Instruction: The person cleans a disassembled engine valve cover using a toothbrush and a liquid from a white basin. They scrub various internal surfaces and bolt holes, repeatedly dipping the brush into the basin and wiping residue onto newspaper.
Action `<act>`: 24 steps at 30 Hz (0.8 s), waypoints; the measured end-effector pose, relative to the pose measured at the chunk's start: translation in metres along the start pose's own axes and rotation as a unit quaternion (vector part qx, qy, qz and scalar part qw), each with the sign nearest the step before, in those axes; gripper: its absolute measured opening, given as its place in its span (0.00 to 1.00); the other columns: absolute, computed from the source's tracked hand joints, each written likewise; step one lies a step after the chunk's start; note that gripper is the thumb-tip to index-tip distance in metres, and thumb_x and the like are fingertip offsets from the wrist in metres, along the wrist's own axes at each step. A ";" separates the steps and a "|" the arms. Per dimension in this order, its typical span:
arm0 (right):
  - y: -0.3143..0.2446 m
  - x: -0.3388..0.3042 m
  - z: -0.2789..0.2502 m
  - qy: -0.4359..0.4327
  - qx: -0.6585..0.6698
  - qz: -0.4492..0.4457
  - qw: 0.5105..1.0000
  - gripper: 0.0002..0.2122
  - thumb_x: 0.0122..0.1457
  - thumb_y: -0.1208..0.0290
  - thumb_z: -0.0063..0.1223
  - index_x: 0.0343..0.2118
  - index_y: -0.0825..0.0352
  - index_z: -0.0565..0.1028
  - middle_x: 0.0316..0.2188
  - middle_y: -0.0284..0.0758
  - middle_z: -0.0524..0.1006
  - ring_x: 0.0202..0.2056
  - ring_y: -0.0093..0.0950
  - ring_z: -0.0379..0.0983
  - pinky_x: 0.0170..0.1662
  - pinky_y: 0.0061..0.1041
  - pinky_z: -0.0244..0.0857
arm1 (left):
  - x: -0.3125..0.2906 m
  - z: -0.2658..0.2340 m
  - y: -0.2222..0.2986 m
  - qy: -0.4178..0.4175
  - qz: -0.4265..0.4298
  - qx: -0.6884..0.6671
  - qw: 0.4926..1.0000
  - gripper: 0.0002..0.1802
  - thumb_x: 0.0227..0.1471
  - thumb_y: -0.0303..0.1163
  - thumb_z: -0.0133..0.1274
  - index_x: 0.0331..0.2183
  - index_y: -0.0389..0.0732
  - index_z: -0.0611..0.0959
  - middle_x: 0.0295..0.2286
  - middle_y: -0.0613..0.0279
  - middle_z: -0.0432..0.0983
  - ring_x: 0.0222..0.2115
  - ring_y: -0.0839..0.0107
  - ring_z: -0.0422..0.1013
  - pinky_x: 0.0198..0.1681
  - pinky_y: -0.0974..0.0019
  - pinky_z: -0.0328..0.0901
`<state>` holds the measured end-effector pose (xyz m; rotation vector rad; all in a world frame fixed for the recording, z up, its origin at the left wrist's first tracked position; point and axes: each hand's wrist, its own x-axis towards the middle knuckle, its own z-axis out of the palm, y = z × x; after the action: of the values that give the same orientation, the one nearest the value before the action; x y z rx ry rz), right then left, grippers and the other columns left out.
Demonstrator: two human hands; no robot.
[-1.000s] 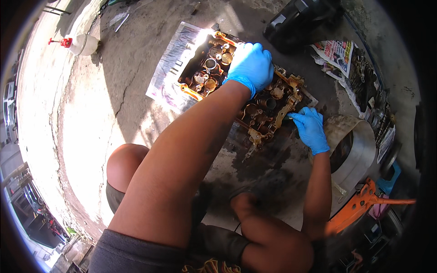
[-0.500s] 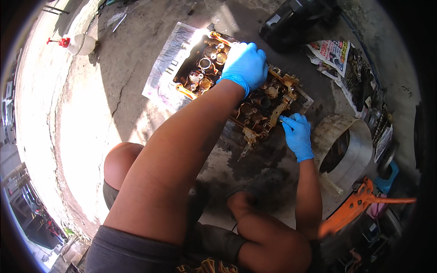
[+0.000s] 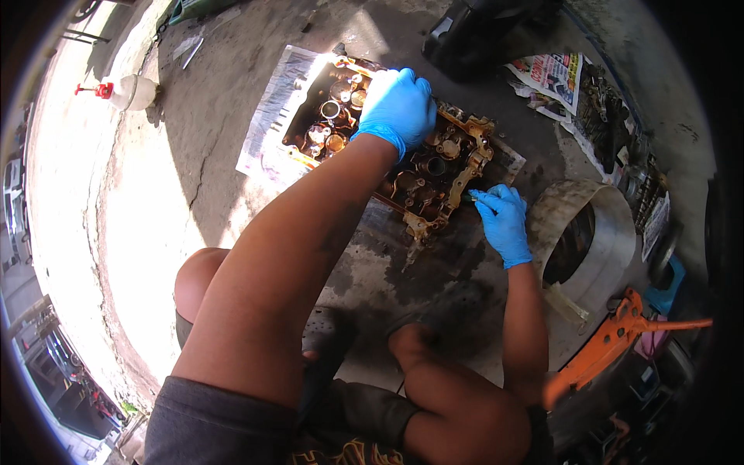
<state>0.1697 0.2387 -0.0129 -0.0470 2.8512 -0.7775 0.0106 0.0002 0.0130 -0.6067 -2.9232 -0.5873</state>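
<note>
An oily engine cylinder head (image 3: pixel 435 164), with round bores and a golden-brown rim, lies on a sheet of newspaper (image 3: pixel 263 116) on the ground. My left hand (image 3: pixel 399 108), in a blue glove, is closed over the far edge of its middle; the fingertips are hidden. Just beside the head's right end is my right hand (image 3: pixel 502 221), also gloved in blue. Its thumb and forefinger pinch together, with a small dark greenish bit showing at the tips, too small to name.
A pale metal ring-shaped drum (image 3: pixel 612 225) stands right of my right hand. Beyond it lie newspaper with greasy metal parts (image 3: pixel 612 132) and an orange metal lever frame (image 3: pixel 601 345). A black container (image 3: pixel 480 39) sits at the back. A white bottle with a red top (image 3: pixel 133 92) stands far left.
The whole view has shifted slightly. My right hand has drawn back a little from the cylinder head's end, still pinching. My left hand keeps its place on the head.
</note>
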 end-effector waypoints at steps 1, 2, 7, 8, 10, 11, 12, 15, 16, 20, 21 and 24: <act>-0.001 0.002 0.001 -0.011 0.001 -0.024 1.000 0.08 0.55 0.68 0.61 0.37 0.53 0.85 0.31 0.27 0.75 0.37 0.30 0.69 0.44 0.33 0.56 | 0.001 0.001 0.000 0.003 0.005 0.002 1.000 0.12 0.53 0.37 0.51 0.30 0.36 0.80 0.30 0.46 0.73 0.35 0.49 0.71 0.41 0.50 0.66; 0.000 0.004 0.000 0.015 -0.005 -0.058 0.998 0.07 0.55 0.68 0.61 0.37 0.53 0.85 0.31 0.27 0.75 0.37 0.30 0.69 0.44 0.33 0.56 | 0.001 0.003 -0.001 0.004 0.006 0.005 1.000 0.12 0.53 0.36 0.51 0.29 0.36 0.80 0.30 0.46 0.73 0.35 0.49 0.71 0.41 0.50 0.66; 0.006 0.016 -0.002 -0.002 -0.039 -0.082 0.996 0.06 0.55 0.67 0.61 0.36 0.54 0.85 0.31 0.28 0.75 0.38 0.32 0.69 0.44 0.35 0.57 | -0.001 0.005 -0.001 0.018 0.003 0.002 1.000 0.12 0.53 0.36 0.51 0.29 0.36 0.79 0.29 0.46 0.73 0.34 0.48 0.72 0.40 0.49 0.66; 0.009 0.015 -0.001 0.033 -0.030 -0.087 0.995 0.06 0.55 0.67 0.61 0.35 0.55 0.85 0.31 0.28 0.75 0.38 0.32 0.69 0.45 0.35 0.57 | 0.000 0.004 -0.001 0.016 0.005 0.005 1.000 0.11 0.53 0.35 0.51 0.29 0.36 0.79 0.29 0.46 0.73 0.34 0.48 0.72 0.40 0.49 0.66; 0.012 0.008 0.005 0.011 0.007 -0.065 0.998 0.08 0.54 0.68 0.63 0.38 0.56 0.85 0.31 0.30 0.76 0.35 0.31 0.70 0.42 0.32 0.59 | -0.001 0.003 -0.001 0.003 0.000 0.006 1.000 0.12 0.54 0.37 0.51 0.30 0.37 0.79 0.30 0.47 0.74 0.35 0.49 0.71 0.41 0.49 0.66; 0.014 0.003 0.009 0.021 0.039 -0.042 0.998 0.09 0.54 0.69 0.64 0.38 0.56 0.85 0.31 0.30 0.76 0.34 0.32 0.70 0.41 0.31 0.60 | 0.000 0.002 -0.001 -0.009 -0.005 0.005 1.000 0.13 0.54 0.38 0.51 0.30 0.38 0.80 0.31 0.47 0.74 0.36 0.49 0.71 0.42 0.50 0.66; 0.013 -0.003 0.014 -0.002 0.075 -0.010 0.997 0.09 0.53 0.69 0.64 0.39 0.56 0.85 0.31 0.31 0.76 0.33 0.32 0.71 0.40 0.31 0.61 | 0.001 0.002 -0.001 -0.024 -0.009 0.004 1.000 0.14 0.54 0.39 0.50 0.31 0.38 0.80 0.32 0.48 0.75 0.37 0.50 0.71 0.43 0.50 0.65; 0.010 -0.021 0.030 0.072 0.222 0.059 0.970 0.10 0.55 0.73 0.62 0.41 0.60 0.84 0.29 0.33 0.78 0.30 0.33 0.74 0.35 0.30 0.67 | 0.001 0.004 -0.003 -0.022 -0.008 0.013 1.000 0.14 0.54 0.39 0.50 0.31 0.38 0.80 0.33 0.47 0.75 0.37 0.50 0.71 0.43 0.50 0.65; 0.007 -0.026 0.034 0.101 0.251 0.122 0.955 0.10 0.55 0.73 0.62 0.41 0.61 0.84 0.29 0.34 0.78 0.30 0.33 0.74 0.35 0.29 0.68 | 0.001 0.005 -0.003 -0.018 -0.009 0.003 1.000 0.13 0.54 0.38 0.50 0.31 0.37 0.80 0.32 0.47 0.74 0.37 0.49 0.71 0.42 0.50 0.66; -0.013 -0.042 0.047 0.061 0.192 0.086 0.976 0.12 0.56 0.76 0.62 0.44 0.70 0.81 0.29 0.37 0.78 0.31 0.24 0.75 0.37 0.24 0.67 | 0.000 0.009 -0.004 -0.003 -0.010 -0.039 0.999 0.12 0.55 0.35 0.50 0.32 0.35 0.77 0.33 0.45 0.72 0.37 0.47 0.70 0.42 0.48 0.66; -0.015 -0.044 0.046 0.073 0.176 0.126 0.974 0.11 0.57 0.76 0.62 0.43 0.70 0.81 0.29 0.38 0.78 0.31 0.26 0.76 0.36 0.25 0.68 | -0.001 0.009 -0.004 -0.011 -0.011 -0.048 0.999 0.12 0.55 0.35 0.50 0.32 0.35 0.77 0.33 0.44 0.72 0.38 0.47 0.70 0.43 0.48 0.66; -0.024 -0.049 0.047 0.085 0.174 0.115 0.974 0.11 0.57 0.77 0.61 0.43 0.71 0.81 0.30 0.40 0.78 0.30 0.31 0.76 0.35 0.26 0.68 | -0.002 0.007 -0.004 0.001 0.001 -0.027 1.000 0.12 0.55 0.35 0.50 0.32 0.35 0.77 0.33 0.43 0.72 0.38 0.46 0.70 0.43 0.49 0.66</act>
<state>0.2265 0.1988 -0.0318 0.4101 2.7540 -1.2654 0.0105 -0.0008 0.0046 -0.6153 -2.9123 -0.6691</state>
